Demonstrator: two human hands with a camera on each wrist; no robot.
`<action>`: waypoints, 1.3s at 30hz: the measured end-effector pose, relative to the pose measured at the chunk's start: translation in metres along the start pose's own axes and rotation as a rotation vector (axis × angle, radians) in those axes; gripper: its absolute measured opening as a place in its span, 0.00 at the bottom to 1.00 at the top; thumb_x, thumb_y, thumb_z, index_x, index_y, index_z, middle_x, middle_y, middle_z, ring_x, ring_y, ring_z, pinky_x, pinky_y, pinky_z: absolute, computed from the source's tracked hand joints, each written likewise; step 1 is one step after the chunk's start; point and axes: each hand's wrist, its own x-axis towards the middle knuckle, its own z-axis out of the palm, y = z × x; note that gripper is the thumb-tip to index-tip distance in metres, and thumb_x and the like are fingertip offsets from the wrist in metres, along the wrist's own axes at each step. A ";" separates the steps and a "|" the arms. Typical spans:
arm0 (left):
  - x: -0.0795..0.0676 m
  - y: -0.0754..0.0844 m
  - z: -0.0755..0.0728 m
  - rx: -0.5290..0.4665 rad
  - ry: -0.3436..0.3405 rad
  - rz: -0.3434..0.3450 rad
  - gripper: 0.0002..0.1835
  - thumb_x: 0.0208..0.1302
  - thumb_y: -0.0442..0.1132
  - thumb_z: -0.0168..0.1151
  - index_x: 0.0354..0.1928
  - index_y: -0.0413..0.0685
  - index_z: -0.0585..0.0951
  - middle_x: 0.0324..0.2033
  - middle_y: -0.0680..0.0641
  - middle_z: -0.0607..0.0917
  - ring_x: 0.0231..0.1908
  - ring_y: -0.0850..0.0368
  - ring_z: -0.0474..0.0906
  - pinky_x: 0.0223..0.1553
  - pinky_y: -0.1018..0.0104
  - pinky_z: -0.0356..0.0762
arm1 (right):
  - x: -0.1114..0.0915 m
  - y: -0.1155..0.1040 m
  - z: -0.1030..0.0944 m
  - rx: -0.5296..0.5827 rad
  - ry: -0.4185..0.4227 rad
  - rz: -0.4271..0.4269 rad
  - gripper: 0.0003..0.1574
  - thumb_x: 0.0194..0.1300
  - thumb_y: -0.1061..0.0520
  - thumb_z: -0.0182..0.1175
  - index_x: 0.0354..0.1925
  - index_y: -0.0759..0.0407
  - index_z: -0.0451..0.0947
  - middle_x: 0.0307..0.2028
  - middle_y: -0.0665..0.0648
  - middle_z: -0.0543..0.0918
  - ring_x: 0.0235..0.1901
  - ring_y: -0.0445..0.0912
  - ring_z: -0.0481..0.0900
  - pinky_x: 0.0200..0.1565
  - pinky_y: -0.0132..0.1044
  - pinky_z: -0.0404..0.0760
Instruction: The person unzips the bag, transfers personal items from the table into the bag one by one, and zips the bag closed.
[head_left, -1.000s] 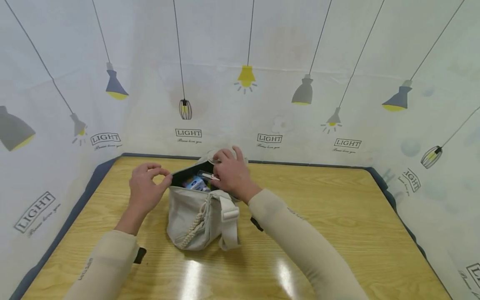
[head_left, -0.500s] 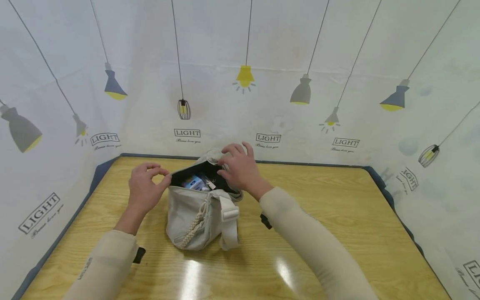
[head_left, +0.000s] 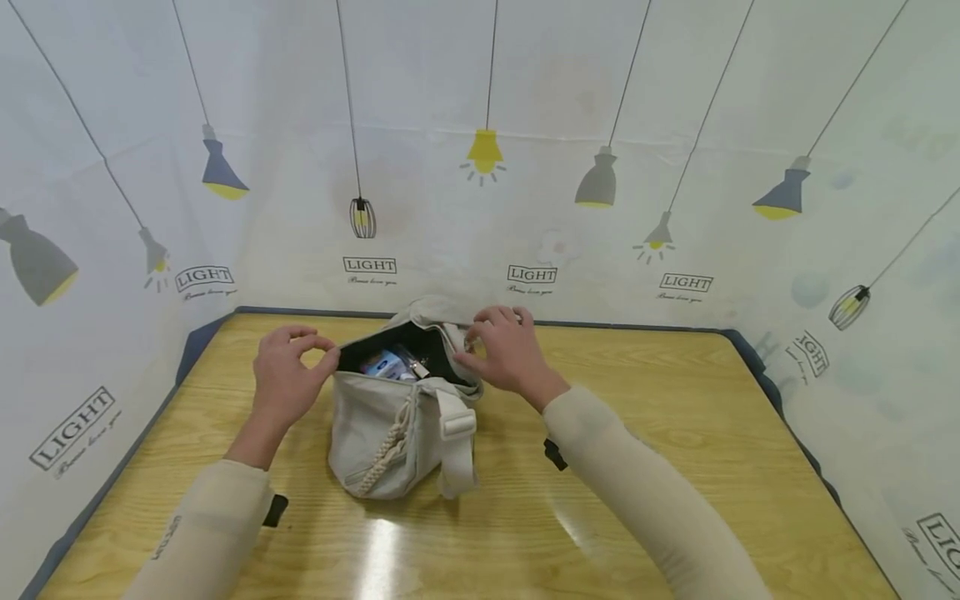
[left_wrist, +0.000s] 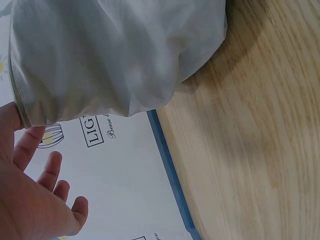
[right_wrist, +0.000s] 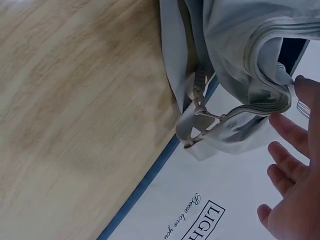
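Observation:
A pale grey-beige fabric bag (head_left: 371,433) stands unzipped on the wooden table, its dark lining showing. Inside lie a blue-and-white packet (head_left: 385,364) and a small item with a metal clip (head_left: 420,368), partly hidden. At the left end of the opening, my left hand (head_left: 288,375) pinches the zipped rim between thumb and index finger; the left wrist view shows its other fingers spread loosely. On the right side, my right hand (head_left: 513,350) has thumb and index finger on either side of the folded zip edge (right_wrist: 272,104), pinching it.
A braided cord (head_left: 390,450) and a strap with a white buckle (head_left: 457,427) hang from the bag. The wooden table (head_left: 660,433) has a dark blue edge (head_left: 622,325). Behind it stands a white wall covering (head_left: 427,167) printed with lamps.
My right hand has come up out of the bag and moved right to its rim, leaving the clipped item inside. My left hand keeps its pinch on the left corner.

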 end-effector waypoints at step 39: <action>0.038 0.074 0.016 -0.115 0.057 0.146 0.08 0.58 0.37 0.65 0.30 0.39 0.86 0.49 0.39 0.81 0.59 0.40 0.69 0.63 0.41 0.59 | 0.013 -0.024 -0.036 0.365 0.298 -0.066 0.12 0.60 0.51 0.62 0.25 0.54 0.86 0.59 0.57 0.76 0.61 0.53 0.70 0.63 0.59 0.63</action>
